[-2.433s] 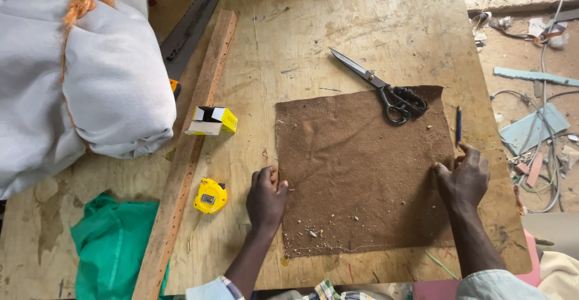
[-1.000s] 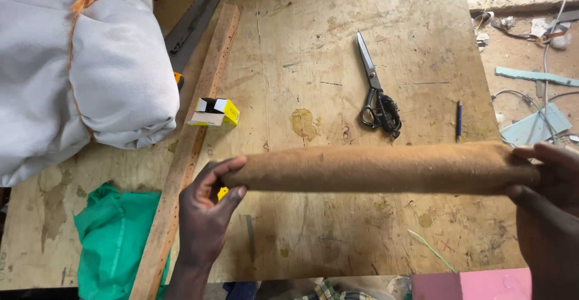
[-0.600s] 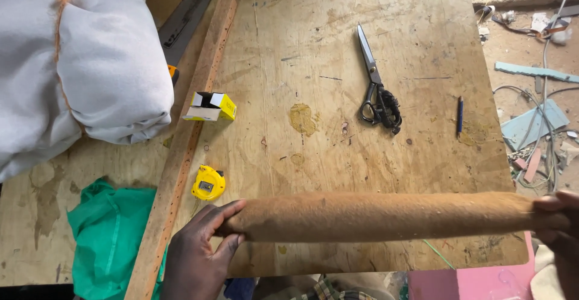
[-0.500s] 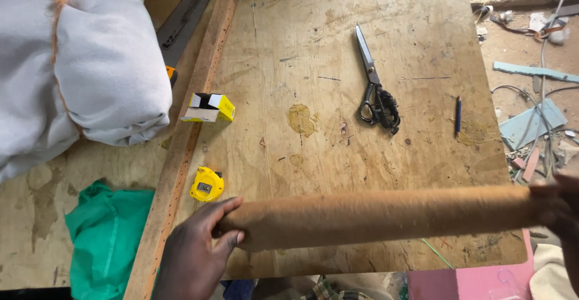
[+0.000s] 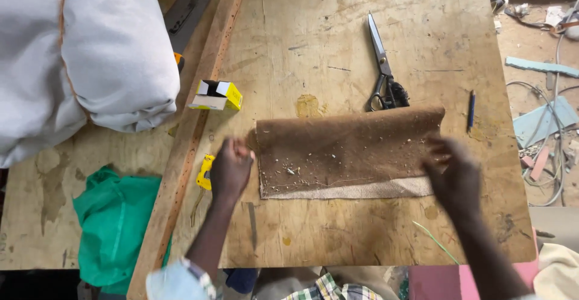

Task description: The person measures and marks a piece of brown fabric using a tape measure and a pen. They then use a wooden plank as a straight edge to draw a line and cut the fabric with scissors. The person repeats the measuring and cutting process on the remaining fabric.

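I see my left hand (image 5: 231, 168) curled into a loose fist at the left edge of the brown cloth (image 5: 347, 149); it touches that edge, but I cannot tell whether it pinches anything. My right hand (image 5: 452, 170) is blurred, its fingers spread and resting at the cloth's right edge. The cloth lies on the wooden counter (image 5: 338, 52) between my two hands, folded over so a pale strip of its underside shows along the near edge, and small light crumbs are scattered on it. Just left of my left hand lies a yellow tape measure (image 5: 205, 172), beside a long wooden plank (image 5: 190, 131). Beyond the cloth, near its far edge, sit black-handled scissors (image 5: 383, 67), and a dark pen (image 5: 471, 110) lies just past my right hand. Farther left are a small yellow box (image 5: 216, 95), a big white bundle (image 5: 78, 58) and green fabric (image 5: 114, 227).
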